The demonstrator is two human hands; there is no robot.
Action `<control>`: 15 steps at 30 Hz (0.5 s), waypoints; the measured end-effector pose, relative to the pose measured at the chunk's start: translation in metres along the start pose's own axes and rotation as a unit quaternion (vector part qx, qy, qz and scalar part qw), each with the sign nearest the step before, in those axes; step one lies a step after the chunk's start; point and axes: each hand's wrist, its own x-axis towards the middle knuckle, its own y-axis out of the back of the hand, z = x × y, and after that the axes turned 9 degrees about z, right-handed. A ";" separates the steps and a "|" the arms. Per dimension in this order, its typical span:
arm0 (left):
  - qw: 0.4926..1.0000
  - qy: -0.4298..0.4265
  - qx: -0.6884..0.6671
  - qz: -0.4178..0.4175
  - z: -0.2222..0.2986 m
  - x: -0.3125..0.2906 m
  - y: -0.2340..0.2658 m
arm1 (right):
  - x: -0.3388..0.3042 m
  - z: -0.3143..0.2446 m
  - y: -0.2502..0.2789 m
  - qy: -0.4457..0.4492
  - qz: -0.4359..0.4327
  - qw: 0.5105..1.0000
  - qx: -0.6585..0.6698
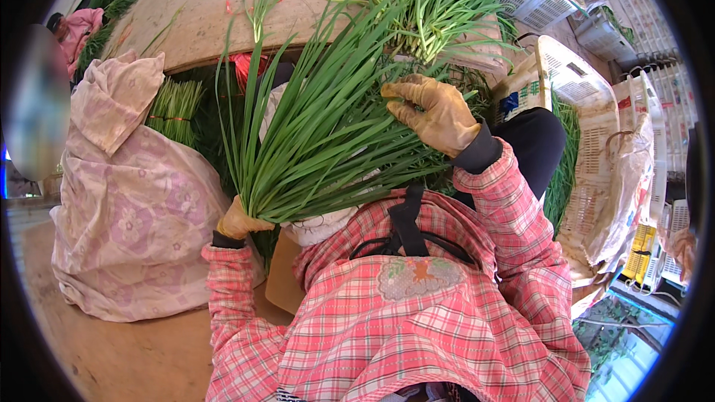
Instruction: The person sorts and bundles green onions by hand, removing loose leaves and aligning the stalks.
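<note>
Head view: left hand (240, 221) clasps the green bunch (298, 156) at its base, leaves fanning beside the right hand (439, 113), those fingers bent narrow, grip unclear, white basket (588, 97) holding long greens (564, 167), leafy pile (436, 7) on the bench (201, 22) beyond.

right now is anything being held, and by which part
The left hand grips a bunch of long green leaves by its gathered end; whether the right hand holds anything cannot be told.

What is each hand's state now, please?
Left hand: closed, holding a bunch of green leaves.
Right hand: partly curled; whether it grips anything cannot be told.
</note>
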 end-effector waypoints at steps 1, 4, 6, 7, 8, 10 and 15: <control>1.000 -0.010 0.014 0.001 -0.002 0.000 0.001 | 0.000 0.005 -0.004 -0.025 0.028 0.999 0.027; 0.999 -0.006 0.034 0.000 0.001 0.000 0.002 | 0.013 0.005 -0.006 -0.056 0.117 0.991 0.034; 0.999 0.007 0.036 -0.001 0.002 0.001 0.002 | 0.028 0.001 -0.005 -0.021 0.153 0.988 -0.011; 0.999 0.014 0.035 -0.003 0.002 0.001 0.003 | 0.034 0.003 -0.008 0.007 0.160 0.987 -0.032; 0.999 0.021 0.034 -0.005 0.002 0.002 0.005 | 0.041 0.006 -0.011 0.034 0.166 0.984 -0.053; 0.999 0.038 0.023 -0.007 -0.003 0.003 0.009 | 0.054 0.009 -0.017 0.028 0.122 0.991 -0.046; 0.998 0.058 -0.012 -0.005 -0.007 0.005 0.010 | 0.066 0.023 -0.034 0.013 0.003 0.993 -0.115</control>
